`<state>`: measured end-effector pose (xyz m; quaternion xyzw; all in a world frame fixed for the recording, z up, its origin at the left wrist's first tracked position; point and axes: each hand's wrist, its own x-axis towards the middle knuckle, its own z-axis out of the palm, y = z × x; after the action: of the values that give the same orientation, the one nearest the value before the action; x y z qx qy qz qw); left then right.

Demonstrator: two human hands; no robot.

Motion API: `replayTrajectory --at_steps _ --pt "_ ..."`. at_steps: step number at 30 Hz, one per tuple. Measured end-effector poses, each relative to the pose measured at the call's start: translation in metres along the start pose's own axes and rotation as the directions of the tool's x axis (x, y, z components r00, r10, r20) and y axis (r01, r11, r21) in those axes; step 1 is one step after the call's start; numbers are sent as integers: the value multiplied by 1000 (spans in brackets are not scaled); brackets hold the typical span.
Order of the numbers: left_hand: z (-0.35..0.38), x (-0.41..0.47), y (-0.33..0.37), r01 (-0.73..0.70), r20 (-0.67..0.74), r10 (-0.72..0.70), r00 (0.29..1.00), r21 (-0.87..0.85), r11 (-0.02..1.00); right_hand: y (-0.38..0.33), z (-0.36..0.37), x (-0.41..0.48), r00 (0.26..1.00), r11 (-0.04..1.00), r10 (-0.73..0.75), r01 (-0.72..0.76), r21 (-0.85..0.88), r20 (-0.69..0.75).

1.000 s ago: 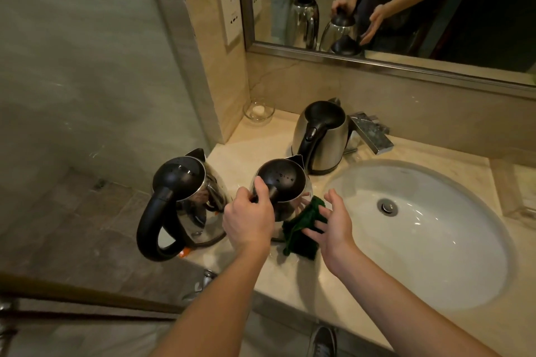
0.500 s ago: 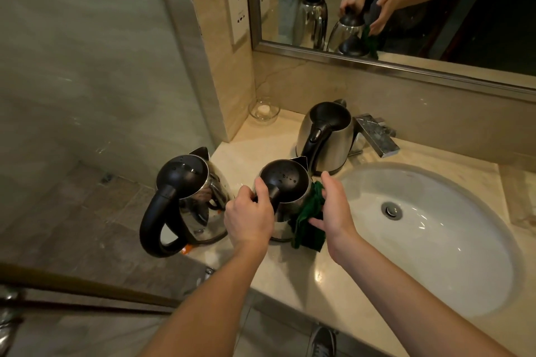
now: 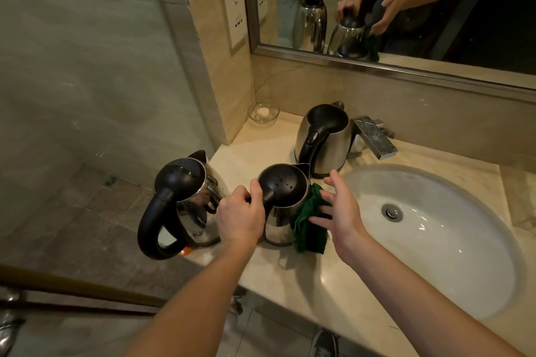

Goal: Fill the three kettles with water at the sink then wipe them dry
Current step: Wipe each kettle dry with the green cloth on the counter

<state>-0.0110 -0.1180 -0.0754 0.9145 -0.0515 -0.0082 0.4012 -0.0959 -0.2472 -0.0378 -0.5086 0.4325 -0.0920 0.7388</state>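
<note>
While the left hand point(image 3: 240, 217) grips one kettle point(image 3: 282, 187), two more stand near.

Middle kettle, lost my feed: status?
Left hand grips middle kettle by handle. Right hand open, fingers on green cloth against its side. Big kettle close left.

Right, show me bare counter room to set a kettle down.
Bare: beige stone counter between the small glass dish and the rear steel kettle; also the front strip before the white basin. Crowded: front-left corner, with left steel kettle, middle steel kettle, green cloth, left hand, right hand.
</note>
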Motion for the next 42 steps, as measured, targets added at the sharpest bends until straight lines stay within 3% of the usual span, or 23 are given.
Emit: replayTrajectory --at_steps 5,11,14,19,30,42 --pt "0 -3 5 34 -45 -31 999 56 998 1 5 1 998 996 -64 64 -56 2" --pt "8 -9 27 294 -120 -306 945 -102 950 5 1 12 1000 997 15 -17 -79 -23" --pt "11 -5 31 358 -149 -371 917 -107 928 7 -1 16 995 993 96 -98 -71 -28" --pt "13 -1 28 367 -203 -382 901 -109 924 3 -16 24 985 985 175 -175 -7 -3" --pt "5 10 18 273 -160 -272 949 -15 962 -10 -17 29 997 997 75 -75 -14 29" --pt "1 18 13 220 -145 -216 966 18 975 -2 -27 61 969 970 242 -241 -35 41"
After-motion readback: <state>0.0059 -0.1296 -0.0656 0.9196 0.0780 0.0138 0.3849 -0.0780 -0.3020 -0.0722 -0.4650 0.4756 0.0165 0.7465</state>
